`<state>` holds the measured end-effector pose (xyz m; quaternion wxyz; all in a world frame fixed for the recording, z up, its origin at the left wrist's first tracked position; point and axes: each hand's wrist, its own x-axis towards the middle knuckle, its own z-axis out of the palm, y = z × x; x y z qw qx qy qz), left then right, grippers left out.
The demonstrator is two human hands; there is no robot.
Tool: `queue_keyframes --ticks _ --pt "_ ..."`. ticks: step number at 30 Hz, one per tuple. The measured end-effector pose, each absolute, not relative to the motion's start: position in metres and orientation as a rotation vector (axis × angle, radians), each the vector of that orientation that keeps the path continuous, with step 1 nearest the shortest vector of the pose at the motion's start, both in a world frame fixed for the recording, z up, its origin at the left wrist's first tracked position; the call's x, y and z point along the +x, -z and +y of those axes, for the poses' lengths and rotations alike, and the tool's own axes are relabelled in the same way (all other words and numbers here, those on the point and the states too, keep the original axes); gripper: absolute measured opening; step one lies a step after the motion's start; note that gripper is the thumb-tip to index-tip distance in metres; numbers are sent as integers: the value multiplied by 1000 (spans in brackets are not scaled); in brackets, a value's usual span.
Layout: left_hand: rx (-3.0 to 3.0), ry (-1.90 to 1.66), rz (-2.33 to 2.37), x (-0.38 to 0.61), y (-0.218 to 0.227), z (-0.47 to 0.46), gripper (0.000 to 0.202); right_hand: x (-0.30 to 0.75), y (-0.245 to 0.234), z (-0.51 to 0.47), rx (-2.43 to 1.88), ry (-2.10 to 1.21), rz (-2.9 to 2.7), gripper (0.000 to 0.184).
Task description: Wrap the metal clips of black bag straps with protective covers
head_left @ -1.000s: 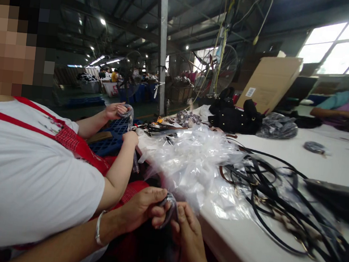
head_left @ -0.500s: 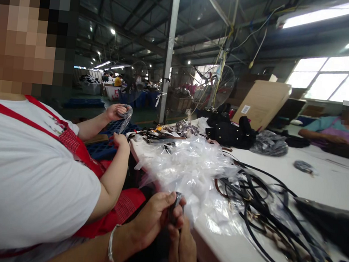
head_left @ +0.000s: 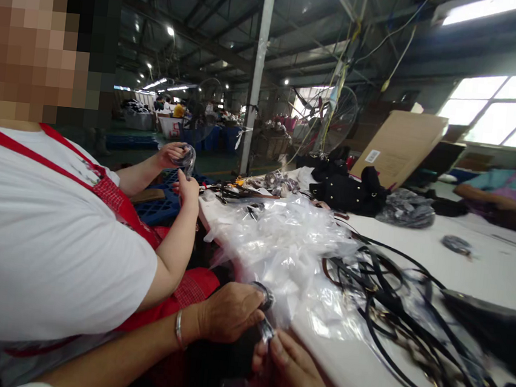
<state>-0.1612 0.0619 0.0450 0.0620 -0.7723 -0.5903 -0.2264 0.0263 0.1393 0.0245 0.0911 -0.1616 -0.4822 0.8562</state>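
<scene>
My left hand (head_left: 230,312), with a silver bracelet at its wrist, is closed on a coiled black strap (head_left: 267,296) that appears wrapped in clear plastic. Just below it, my right hand (head_left: 289,367) pinches the narrow, shiny end of the plastic wrapping (head_left: 267,328). Both hands are in front of the table's near edge. Beyond them lies a heap of clear plastic bags (head_left: 290,239). Loose black straps (head_left: 381,284) with metal clasps are tangled to its right.
At the left, a co-worker in a white shirt (head_left: 76,225) and red apron holds a similar wrapped coil (head_left: 188,159). Black bags (head_left: 349,193), a cardboard box (head_left: 399,146) and another wrapped coil (head_left: 457,245) are on the white table (head_left: 422,240). Another person sits far right.
My hands have moved apart: the right has shifted down and right, stretching the plastic end away from the coil in my left. The co-worker's hands have come closer together.
</scene>
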Motion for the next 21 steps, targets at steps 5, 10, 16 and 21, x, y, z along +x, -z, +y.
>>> queue_keyframes --ticks 5,10,16,21 --pt "-2398 401 -1797 -166 -41 51 23 20 -41 156 -603 -2529 -1367 41" --pt "-2469 202 -1912 -164 -42 39 25 17 -39 167 -616 -1652 -2321 19" --pt "-2638 951 -2446 -155 -49 32 44 13 -30 182 -449 -1562 -2455 28" --pt "-2189 2587 -2709 -147 -49 37 51 7 -13 172 -328 -2247 -1887 37"
